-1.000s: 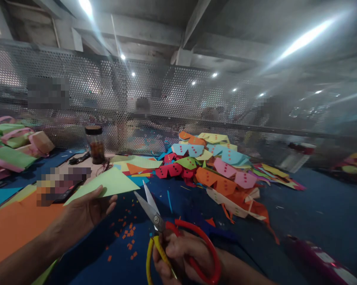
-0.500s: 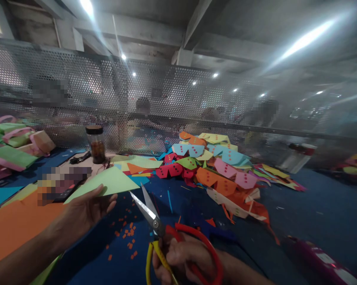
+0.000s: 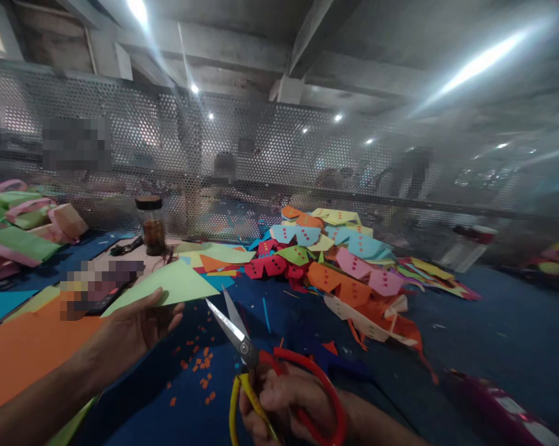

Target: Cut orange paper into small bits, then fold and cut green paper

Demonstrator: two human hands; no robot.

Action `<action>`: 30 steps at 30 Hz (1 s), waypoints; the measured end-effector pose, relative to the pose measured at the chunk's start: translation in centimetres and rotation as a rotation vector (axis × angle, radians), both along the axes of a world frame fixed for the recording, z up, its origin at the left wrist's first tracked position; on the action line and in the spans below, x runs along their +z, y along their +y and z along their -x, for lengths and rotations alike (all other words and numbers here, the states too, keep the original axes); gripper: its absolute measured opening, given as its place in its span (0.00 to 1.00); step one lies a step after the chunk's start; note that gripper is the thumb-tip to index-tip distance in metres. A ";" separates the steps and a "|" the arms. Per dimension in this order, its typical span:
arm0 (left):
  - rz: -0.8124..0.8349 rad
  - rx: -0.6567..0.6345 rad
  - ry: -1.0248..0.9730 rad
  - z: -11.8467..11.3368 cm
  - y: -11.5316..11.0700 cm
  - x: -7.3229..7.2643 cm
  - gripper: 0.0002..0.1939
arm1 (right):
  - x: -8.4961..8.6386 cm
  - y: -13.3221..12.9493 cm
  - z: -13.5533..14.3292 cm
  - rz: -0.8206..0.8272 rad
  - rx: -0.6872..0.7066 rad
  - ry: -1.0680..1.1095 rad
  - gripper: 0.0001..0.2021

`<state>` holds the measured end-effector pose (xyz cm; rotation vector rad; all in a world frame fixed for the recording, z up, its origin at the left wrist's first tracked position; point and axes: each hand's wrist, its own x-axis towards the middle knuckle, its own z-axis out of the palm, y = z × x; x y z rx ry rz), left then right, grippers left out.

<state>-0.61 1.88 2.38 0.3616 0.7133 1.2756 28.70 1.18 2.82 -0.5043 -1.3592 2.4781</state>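
My left hand (image 3: 140, 328) grips a sheet of light green paper (image 3: 174, 284), thumb on top and fingers beneath; the paper tapers to a point at its right end. In my right hand (image 3: 293, 399) is a pair of scissors (image 3: 243, 348) with one red and one yellow handle loop. Its blades are spread, and their tips lie just below and right of the paper's pointed end, apart from it. Small orange paper squares (image 3: 205, 362) are scattered on the blue tabletop (image 3: 168, 415) between my hands.
A pile of coloured paper cut-outs with dots (image 3: 344, 285) lies at centre right. A dark-lidded jar (image 3: 151, 226) stands at back left, near a phone (image 3: 116, 288). Orange sheets (image 3: 38, 353) lie at left, and a purple pouch (image 3: 502, 402) at lower right. A perforated metal screen (image 3: 260, 148) runs behind.
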 end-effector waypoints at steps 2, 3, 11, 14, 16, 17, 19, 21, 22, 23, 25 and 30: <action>0.005 -0.006 -0.010 0.1 0.0 -0.1 0.08 | -0.2 0.1 0.1 0.010 -0.008 -0.004 0.15; 0.008 -0.009 -0.013 0.1 0.0 -0.2 0.08 | -0.2 0.1 0.1 0.010 -0.011 0.000 0.15; 0.007 0.024 0.003 0.0 0.0 -0.1 0.06 | -0.2 0.2 0.2 -0.007 -0.005 0.018 0.14; 0.025 0.029 0.016 -0.3 -0.1 0.2 0.06 | 0.0 0.2 0.1 -0.007 -0.014 0.022 0.14; 0.029 0.050 0.034 -0.5 -0.1 0.4 0.07 | 0.1 0.1 0.1 -0.004 -0.023 0.030 0.14; 0.023 0.055 0.043 -0.6 -0.2 0.4 0.07 | 0.1 0.1 0.1 -0.002 -0.025 0.032 0.14; 0.014 0.047 0.056 -0.7 -0.2 0.5 0.07 | 0.1 0.1 0.1 -0.001 -0.029 0.033 0.14; 0.021 0.036 0.066 -0.7 -0.2 0.6 0.07 | 0.1 0.1 0.1 -0.011 -0.025 0.035 0.14; 0.029 0.038 0.068 -0.7 -0.2 0.6 0.08 | 0.1 0.1 0.1 -0.015 -0.021 0.036 0.14; 0.036 0.044 0.069 -0.7 -0.2 0.6 0.08 | 0.1 0.1 0.1 -0.018 -0.017 0.037 0.14; 0.037 0.054 0.055 -0.5 -0.2 0.6 0.08 | 0.0 0.1 0.1 -0.015 -0.003 0.030 0.14; 0.009 0.020 0.027 -0.2 0.0 0.2 0.07 | -0.2 0.1 0.1 -0.004 -0.010 0.034 0.14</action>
